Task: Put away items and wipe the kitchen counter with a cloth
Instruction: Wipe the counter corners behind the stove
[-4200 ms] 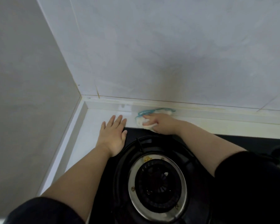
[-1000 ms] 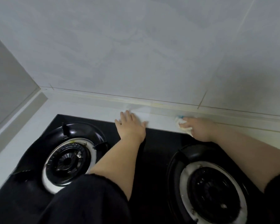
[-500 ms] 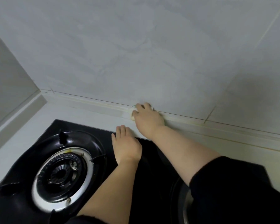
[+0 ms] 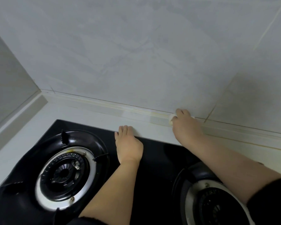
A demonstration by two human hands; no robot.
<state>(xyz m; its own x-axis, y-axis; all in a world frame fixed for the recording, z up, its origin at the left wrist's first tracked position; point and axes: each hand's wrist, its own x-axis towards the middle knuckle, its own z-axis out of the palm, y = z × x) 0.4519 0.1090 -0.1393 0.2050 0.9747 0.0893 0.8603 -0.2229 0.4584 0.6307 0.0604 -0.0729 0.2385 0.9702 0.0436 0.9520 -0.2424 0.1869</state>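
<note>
My right hand (image 4: 186, 127) presses a small white cloth (image 4: 171, 119) against the raised ledge (image 4: 113, 111) where the white counter (image 4: 152, 130) meets the tiled wall. Only a bit of the cloth shows beside my fingers; the rest is hidden under the hand. My left hand (image 4: 128, 145) rests flat, fingers together, on the back edge of the black glass stove (image 4: 156, 159), fingertips reaching onto the counter strip. It holds nothing.
The stove has a left burner (image 4: 65, 174) with black pan supports and a right burner (image 4: 208, 203) partly under my right arm. A grey tiled wall (image 4: 136, 54) rises behind, and a side wall (image 4: 8, 78) closes the corner at left.
My right hand with the cloth has slid to the right along the back ledge since half a second ago. My left hand stays planted on the stove's back edge.
</note>
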